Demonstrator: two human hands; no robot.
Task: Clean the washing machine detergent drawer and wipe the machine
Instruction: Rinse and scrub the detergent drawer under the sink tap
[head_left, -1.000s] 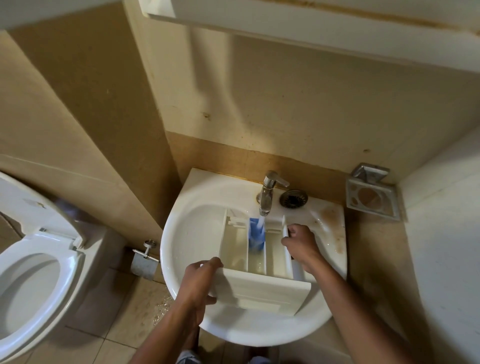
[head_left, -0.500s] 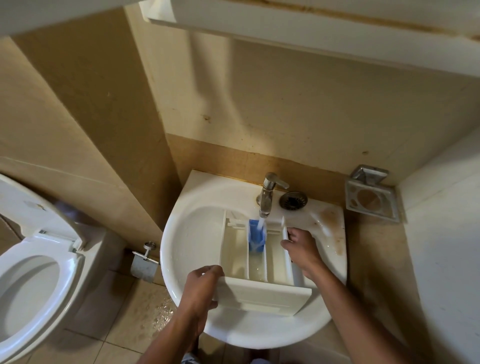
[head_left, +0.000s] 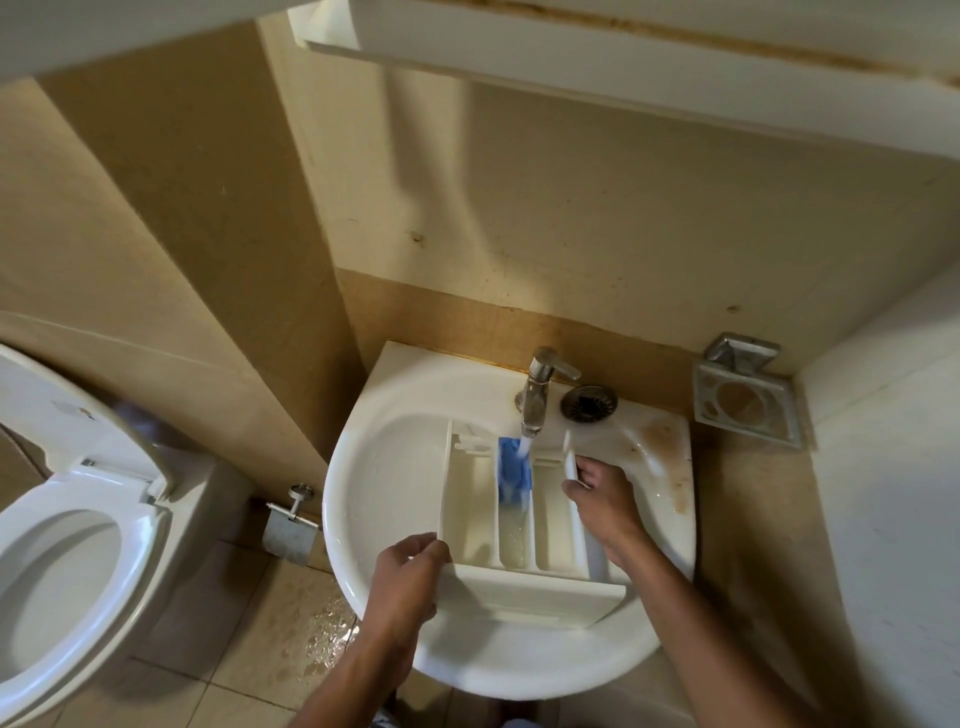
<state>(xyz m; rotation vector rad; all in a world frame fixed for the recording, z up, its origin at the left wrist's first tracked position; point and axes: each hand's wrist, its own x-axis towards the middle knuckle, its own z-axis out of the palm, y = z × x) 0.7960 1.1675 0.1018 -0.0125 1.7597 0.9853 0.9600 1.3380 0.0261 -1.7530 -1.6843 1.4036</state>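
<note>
Two grasps on the white plastic detergent drawer (head_left: 467, 509) in the white ceramic basin (head_left: 363, 467): your left hand (head_left: 405, 582) grips its near corner, your right hand (head_left: 605, 499) its right wall. Its long axis runs from you toward the chrome tap (head_left: 537, 389).

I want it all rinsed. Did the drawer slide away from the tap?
No. The detergent drawer kept its blue insert under the faucet; only its front dipped slightly toward the sink.
</note>
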